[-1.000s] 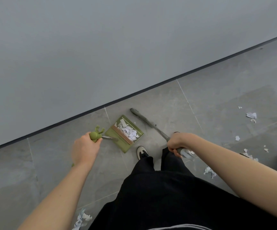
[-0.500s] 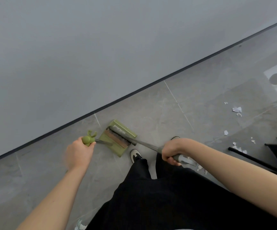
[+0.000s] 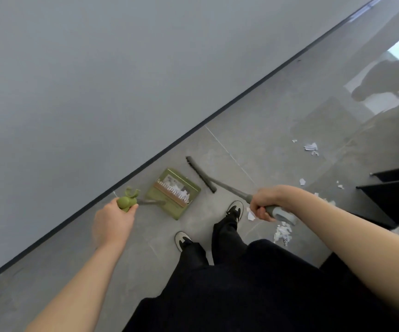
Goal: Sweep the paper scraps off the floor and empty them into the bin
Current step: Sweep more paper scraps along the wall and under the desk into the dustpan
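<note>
The left hand (image 3: 113, 220) grips the green dustpan handle (image 3: 127, 202); the dustpan (image 3: 172, 193), holding paper scraps (image 3: 178, 189), rests on the floor (image 3: 277, 121) near the wall's edge. The right hand (image 3: 264, 202) is clamped on the broom (image 3: 227, 186), its head just beside the pan. Loose scraps (image 3: 282, 232) lie nearby.

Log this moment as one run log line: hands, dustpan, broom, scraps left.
left hand grips dustpan handle | right hand grips broom | paper scraps in pan | loose scraps on floor
</note>
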`<state>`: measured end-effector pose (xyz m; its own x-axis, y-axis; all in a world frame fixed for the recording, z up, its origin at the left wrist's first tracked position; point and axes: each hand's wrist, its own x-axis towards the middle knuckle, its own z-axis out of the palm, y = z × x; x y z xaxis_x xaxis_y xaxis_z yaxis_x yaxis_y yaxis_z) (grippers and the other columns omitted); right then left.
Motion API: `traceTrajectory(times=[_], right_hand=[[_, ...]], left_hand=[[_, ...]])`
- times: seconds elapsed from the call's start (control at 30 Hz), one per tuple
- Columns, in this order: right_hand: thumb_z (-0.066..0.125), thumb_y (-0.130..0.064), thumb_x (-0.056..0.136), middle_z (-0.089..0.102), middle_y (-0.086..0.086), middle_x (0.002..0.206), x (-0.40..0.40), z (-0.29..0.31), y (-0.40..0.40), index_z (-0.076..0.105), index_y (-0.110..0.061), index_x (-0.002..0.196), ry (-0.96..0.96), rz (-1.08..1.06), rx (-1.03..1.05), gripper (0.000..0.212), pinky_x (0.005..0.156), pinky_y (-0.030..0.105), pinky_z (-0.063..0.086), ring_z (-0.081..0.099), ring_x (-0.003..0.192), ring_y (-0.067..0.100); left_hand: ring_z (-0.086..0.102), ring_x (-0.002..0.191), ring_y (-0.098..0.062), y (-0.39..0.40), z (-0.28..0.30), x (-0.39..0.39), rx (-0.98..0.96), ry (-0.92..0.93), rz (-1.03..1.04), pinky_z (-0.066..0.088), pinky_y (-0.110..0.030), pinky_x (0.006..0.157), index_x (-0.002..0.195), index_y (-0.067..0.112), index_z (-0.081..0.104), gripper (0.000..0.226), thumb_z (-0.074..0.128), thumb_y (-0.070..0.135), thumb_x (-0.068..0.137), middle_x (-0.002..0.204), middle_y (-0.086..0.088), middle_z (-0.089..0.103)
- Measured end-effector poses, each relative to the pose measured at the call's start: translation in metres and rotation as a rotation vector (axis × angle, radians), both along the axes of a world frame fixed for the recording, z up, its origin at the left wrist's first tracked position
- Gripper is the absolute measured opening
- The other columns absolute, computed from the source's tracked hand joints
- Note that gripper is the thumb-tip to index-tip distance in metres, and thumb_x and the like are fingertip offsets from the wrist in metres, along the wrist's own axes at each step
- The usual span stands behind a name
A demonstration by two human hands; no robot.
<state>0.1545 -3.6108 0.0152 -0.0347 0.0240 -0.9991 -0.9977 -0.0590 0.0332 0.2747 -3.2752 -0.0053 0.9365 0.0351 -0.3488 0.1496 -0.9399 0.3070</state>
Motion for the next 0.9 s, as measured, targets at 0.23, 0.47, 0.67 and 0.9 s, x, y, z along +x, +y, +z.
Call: traceTrajectory(times=[0.23,0.47,0.67,0.9], right_hand=[[0.042,0.002,0.090,0.038,0.002,0.045,-0.026,-0.004,-0.090,0.045,-0.005,0.078,0.083,-0.369,-0.089,0.014,0.030,0.013,0.032,0.032,0.025,0.009],[0.041,0.002,0.089,0.034,0.002,0.050,-0.056,-0.024,-0.186,0.039,-0.011,0.071,0.060,-0.647,-0.191,0.022,0.030,0.011,0.030,0.029,0.026,0.010],[0.038,0.002,0.087,0.035,0.002,0.044,-0.088,-0.027,-0.254,0.040,-0.011,0.072,0.050,-0.834,-0.248,0.021,0.034,0.009,0.030,0.028,0.025,0.009],[0.037,0.003,0.089,0.039,0.002,0.044,-0.131,-0.024,-0.300,0.045,-0.009,0.082,0.052,-1.094,-0.319,0.017,0.034,0.010,0.032,0.029,0.024,0.010]], left_hand=[[0.064,0.086,-0.041,-0.091,0.001,0.015,0.000,-0.018,-0.126,0.046,-0.037,0.065,0.098,0.009,0.071,0.030,0.074,0.036,0.085,0.087,-0.019,0.070],[0.063,0.086,-0.042,-0.188,0.002,0.034,-0.021,-0.007,-0.241,0.040,-0.034,0.063,0.101,0.007,0.071,0.031,0.073,0.034,0.087,0.089,-0.021,0.070],[0.063,0.088,-0.044,-0.273,0.004,0.045,-0.013,-0.020,-0.363,0.035,-0.033,0.064,0.104,0.006,0.071,0.031,0.073,0.032,0.088,0.094,-0.023,0.070],[0.061,0.093,-0.046,-0.361,0.005,0.058,0.004,-0.043,-0.534,0.038,-0.037,0.067,0.105,0.008,0.071,0.032,0.073,0.035,0.087,0.096,-0.025,0.069]])
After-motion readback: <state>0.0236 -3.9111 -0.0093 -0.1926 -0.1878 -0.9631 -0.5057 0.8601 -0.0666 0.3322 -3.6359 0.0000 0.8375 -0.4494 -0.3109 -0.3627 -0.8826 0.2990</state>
